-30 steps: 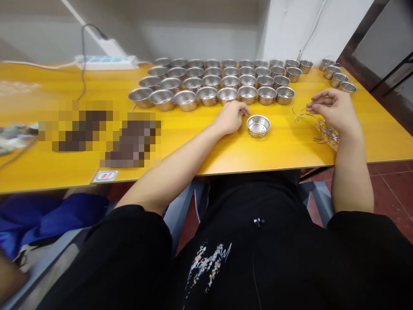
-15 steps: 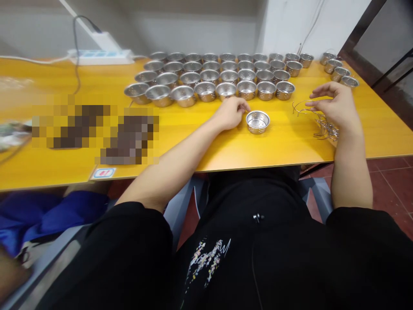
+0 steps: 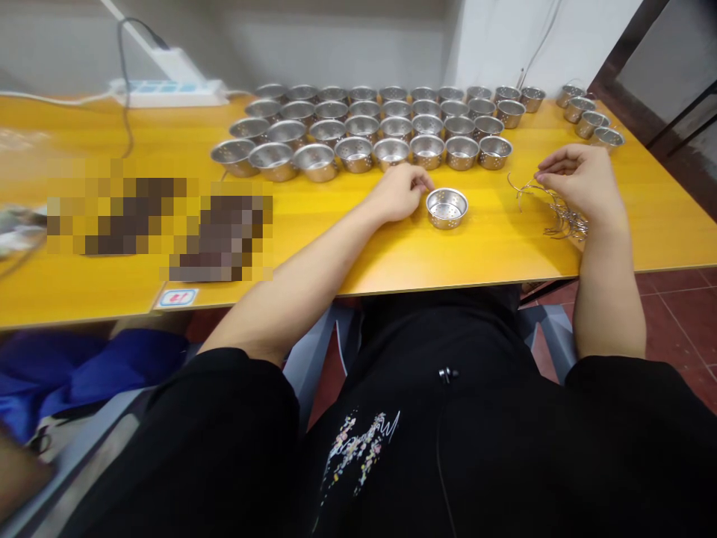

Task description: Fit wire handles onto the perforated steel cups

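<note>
A small round metal cup with punched holes stands upright in front of me. Just left of its rim rests my left hand, its fingers loosely curled and holding nothing that I can see; whether the fingertips touch the cup is unclear. My right hand is over to the right, thumb and fingers pinched on a thin curved wire handle. Under and beside that hand lies a tangled pile of similar wire handles, partly hidden by the wrist.
Rows of similar metal cups fill the back of the yellow table. Several more cups line the right edge. A white power strip and blurred-out dark objects are on the left. Another person's blue-clad leg shows at lower left.
My right thumb and fingers have closed together on a wire handle, and the wire ends have turned slightly. My left hand and the cup in front stay where they were.
</note>
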The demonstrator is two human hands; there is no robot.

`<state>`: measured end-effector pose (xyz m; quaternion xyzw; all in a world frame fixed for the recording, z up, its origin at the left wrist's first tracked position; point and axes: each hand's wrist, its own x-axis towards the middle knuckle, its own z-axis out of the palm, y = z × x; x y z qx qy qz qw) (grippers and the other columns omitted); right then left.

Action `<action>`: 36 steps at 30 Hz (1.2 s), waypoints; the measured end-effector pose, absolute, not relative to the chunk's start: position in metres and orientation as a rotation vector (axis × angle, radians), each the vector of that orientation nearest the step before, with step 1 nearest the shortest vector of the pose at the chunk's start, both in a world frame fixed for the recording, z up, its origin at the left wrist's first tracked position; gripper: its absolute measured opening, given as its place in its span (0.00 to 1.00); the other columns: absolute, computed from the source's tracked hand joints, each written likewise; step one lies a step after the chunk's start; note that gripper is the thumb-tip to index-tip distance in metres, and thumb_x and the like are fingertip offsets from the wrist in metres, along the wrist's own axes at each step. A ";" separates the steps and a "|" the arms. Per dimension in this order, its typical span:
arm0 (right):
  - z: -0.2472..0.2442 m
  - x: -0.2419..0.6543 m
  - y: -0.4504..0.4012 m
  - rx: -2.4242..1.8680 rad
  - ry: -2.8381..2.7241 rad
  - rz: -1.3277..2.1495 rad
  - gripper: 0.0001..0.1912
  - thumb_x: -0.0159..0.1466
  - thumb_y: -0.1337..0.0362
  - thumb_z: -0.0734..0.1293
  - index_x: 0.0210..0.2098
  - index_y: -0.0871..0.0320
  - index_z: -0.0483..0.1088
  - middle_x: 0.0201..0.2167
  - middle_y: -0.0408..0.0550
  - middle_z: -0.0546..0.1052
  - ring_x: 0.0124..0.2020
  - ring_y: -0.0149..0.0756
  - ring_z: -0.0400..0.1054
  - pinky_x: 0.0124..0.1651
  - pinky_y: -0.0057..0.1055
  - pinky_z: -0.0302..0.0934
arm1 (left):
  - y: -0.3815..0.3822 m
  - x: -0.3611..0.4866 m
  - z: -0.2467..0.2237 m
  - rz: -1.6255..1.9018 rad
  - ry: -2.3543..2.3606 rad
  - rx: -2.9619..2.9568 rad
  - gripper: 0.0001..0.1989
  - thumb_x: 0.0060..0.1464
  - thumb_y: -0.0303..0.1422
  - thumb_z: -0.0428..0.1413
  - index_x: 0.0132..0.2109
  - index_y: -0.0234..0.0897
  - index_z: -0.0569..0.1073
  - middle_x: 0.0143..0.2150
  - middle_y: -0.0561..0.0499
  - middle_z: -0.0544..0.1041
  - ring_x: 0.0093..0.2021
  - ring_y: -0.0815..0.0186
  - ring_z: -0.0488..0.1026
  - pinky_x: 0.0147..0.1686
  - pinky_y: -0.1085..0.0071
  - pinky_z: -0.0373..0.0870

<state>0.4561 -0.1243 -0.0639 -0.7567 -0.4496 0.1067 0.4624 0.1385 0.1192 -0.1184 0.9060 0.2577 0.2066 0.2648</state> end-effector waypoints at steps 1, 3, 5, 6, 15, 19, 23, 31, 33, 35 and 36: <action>-0.063 0.455 -0.124 -1.851 -1.087 0.263 0.17 0.67 0.77 0.86 0.39 0.49 0.84 0.48 0.56 0.95 0.55 0.58 0.91 0.74 0.61 0.87 | 0.119 0.139 -0.119 0.564 0.696 2.441 0.19 0.73 0.20 0.59 0.59 0.32 0.94 0.54 0.40 0.96 0.51 0.52 0.85 0.62 0.57 0.82; -0.061 0.453 -0.125 -1.845 -1.050 0.250 0.18 0.65 0.77 0.86 0.38 0.48 0.82 0.46 0.54 0.95 0.54 0.57 0.91 0.73 0.59 0.88 | 0.120 0.139 -0.119 0.571 0.682 2.423 0.19 0.72 0.20 0.60 0.57 0.33 0.94 0.54 0.40 0.95 0.50 0.52 0.85 0.62 0.57 0.82; -0.060 0.451 -0.125 -1.855 -1.020 0.229 0.18 0.65 0.77 0.85 0.38 0.48 0.81 0.45 0.54 0.94 0.54 0.56 0.91 0.71 0.57 0.88 | 0.120 0.139 -0.120 0.571 0.664 2.400 0.17 0.71 0.21 0.60 0.55 0.34 0.93 0.53 0.42 0.95 0.49 0.53 0.85 0.61 0.57 0.82; -0.059 0.451 -0.125 -1.868 -1.025 0.216 0.18 0.66 0.77 0.85 0.38 0.48 0.81 0.46 0.54 0.94 0.54 0.56 0.91 0.71 0.57 0.88 | 0.120 0.139 -0.121 0.569 0.659 2.387 0.17 0.70 0.21 0.60 0.55 0.35 0.93 0.52 0.42 0.95 0.49 0.54 0.85 0.60 0.58 0.82; -0.062 0.456 -0.126 -1.922 -1.171 0.312 0.13 0.70 0.78 0.84 0.42 0.52 0.87 0.48 0.57 0.94 0.52 0.54 0.87 0.75 0.60 0.83 | 0.121 0.140 -0.121 0.546 0.641 2.345 0.14 0.74 0.24 0.61 0.56 0.34 0.92 0.50 0.43 0.94 0.49 0.56 0.85 0.58 0.58 0.83; -0.061 0.451 -0.126 -1.928 -1.114 0.332 0.12 0.70 0.79 0.82 0.44 0.55 0.89 0.43 0.57 0.93 0.48 0.54 0.89 0.71 0.60 0.85 | 0.120 0.141 -0.121 0.550 0.629 2.342 0.13 0.74 0.22 0.61 0.55 0.34 0.91 0.50 0.42 0.93 0.50 0.56 0.85 0.59 0.58 0.82; -0.058 0.447 -0.127 -1.973 -1.102 0.311 0.10 0.72 0.78 0.81 0.44 0.55 0.90 0.38 0.55 0.91 0.47 0.55 0.90 0.69 0.59 0.85 | 0.121 0.143 -0.122 0.544 0.621 2.329 0.13 0.74 0.22 0.61 0.54 0.36 0.90 0.51 0.43 0.93 0.51 0.55 0.85 0.61 0.57 0.83; -0.054 0.442 -0.127 -2.083 -1.083 0.283 0.14 0.73 0.82 0.79 0.41 0.56 0.90 0.38 0.55 0.92 0.49 0.55 0.91 0.67 0.54 0.84 | 0.119 0.143 -0.122 0.533 0.614 2.310 0.14 0.69 0.19 0.62 0.53 0.37 0.89 0.49 0.43 0.92 0.51 0.55 0.86 0.62 0.56 0.83; -0.055 0.443 -0.128 -2.090 -1.085 0.275 0.14 0.73 0.82 0.79 0.40 0.56 0.90 0.38 0.55 0.92 0.48 0.54 0.91 0.65 0.52 0.84 | 0.118 0.143 -0.122 0.525 0.614 2.323 0.14 0.69 0.19 0.61 0.53 0.37 0.89 0.49 0.44 0.92 0.51 0.56 0.86 0.61 0.56 0.83; -0.056 0.445 -0.128 -2.105 -1.086 0.282 0.15 0.73 0.82 0.79 0.39 0.56 0.90 0.36 0.53 0.91 0.45 0.53 0.89 0.63 0.52 0.84 | 0.117 0.143 -0.121 0.523 0.620 2.326 0.15 0.69 0.18 0.60 0.53 0.36 0.89 0.50 0.42 0.92 0.51 0.55 0.86 0.61 0.56 0.83; -0.056 0.445 -0.128 -2.119 -1.091 0.283 0.15 0.73 0.82 0.79 0.39 0.56 0.91 0.35 0.53 0.91 0.43 0.52 0.88 0.62 0.52 0.84 | 0.117 0.143 -0.121 0.524 0.622 2.324 0.15 0.70 0.18 0.60 0.53 0.35 0.89 0.50 0.42 0.92 0.51 0.55 0.86 0.61 0.56 0.83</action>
